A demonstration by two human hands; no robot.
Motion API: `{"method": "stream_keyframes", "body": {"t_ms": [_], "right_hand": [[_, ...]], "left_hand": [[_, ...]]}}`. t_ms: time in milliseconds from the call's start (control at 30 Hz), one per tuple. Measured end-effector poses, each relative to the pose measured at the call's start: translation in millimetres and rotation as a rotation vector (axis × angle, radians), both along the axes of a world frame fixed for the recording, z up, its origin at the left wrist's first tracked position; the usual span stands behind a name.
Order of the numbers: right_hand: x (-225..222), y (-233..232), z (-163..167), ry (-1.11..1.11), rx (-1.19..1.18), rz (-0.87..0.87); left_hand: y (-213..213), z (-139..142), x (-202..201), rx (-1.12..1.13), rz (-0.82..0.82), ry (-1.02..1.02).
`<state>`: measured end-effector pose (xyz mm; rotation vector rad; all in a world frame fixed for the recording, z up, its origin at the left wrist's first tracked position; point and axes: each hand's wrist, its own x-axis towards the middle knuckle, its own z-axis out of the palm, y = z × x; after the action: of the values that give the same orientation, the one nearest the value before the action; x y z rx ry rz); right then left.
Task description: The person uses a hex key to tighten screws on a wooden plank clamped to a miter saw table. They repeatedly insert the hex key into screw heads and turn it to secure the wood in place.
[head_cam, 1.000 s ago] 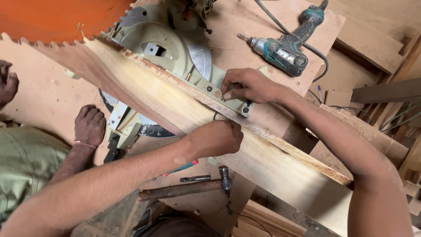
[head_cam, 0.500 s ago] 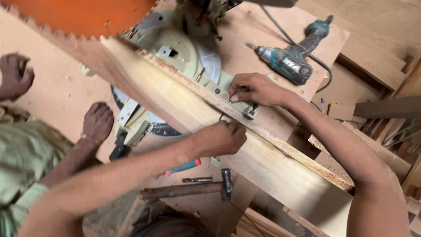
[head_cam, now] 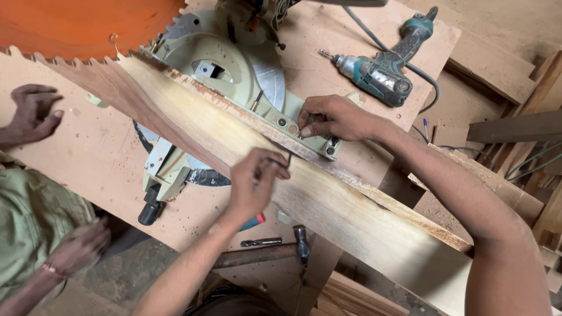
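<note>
Plywood bench (head_cam: 88, 158): plank (head_cam: 304, 193) spans saw (head_cam: 234, 70) centre-frame. Left hand (head_cam: 257, 181) pinches a small tool (head_cam: 281, 162); right hand (head_cam: 333, 117) curled, pressing the fence (head_cam: 281, 120). Drill (head_cam: 380, 70) upper right.

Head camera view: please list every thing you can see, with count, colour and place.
wooden plank: one, pale with reddish bark edge, diagonal across the saw base
miter saw: one, pale green, orange blade guard at top left
cordless drill: one, teal and grey, top right on the board
hammer: one, dark, below the plank
drill bit: one, grey, beside the hammer
co-worker's hand: one, at left edge
left hand: holds a small dark tool on the plank
right hand: rests on the saw fence
</note>
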<state>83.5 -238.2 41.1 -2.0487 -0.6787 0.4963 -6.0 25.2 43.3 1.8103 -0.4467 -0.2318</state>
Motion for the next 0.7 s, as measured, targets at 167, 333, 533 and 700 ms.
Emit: {"method": "stream_keyframes", "body": {"t_ms": [167, 333, 533, 700], "right_hand": [[-1.1, -1.0, 2.8, 0.028, -0.017, -0.008], [-2.0, -2.0, 5.4, 0.063, -0.010, -0.023], [-3.0, -3.3, 2.8, 0.030, -0.014, -0.019], [-2.8, -3.8, 2.2, 0.033, -0.014, -0.017]], "left_hand": [[1.0, -1.0, 8.0, -0.132, 0.099, 0.150], [-2.1, -1.8, 11.5, -0.147, -0.004, 0.102], [-3.5, -3.1, 10.8, -0.097, 0.003, 0.117], [-2.4, -3.5, 11.4, -0.100, 0.034, 0.097]]}}
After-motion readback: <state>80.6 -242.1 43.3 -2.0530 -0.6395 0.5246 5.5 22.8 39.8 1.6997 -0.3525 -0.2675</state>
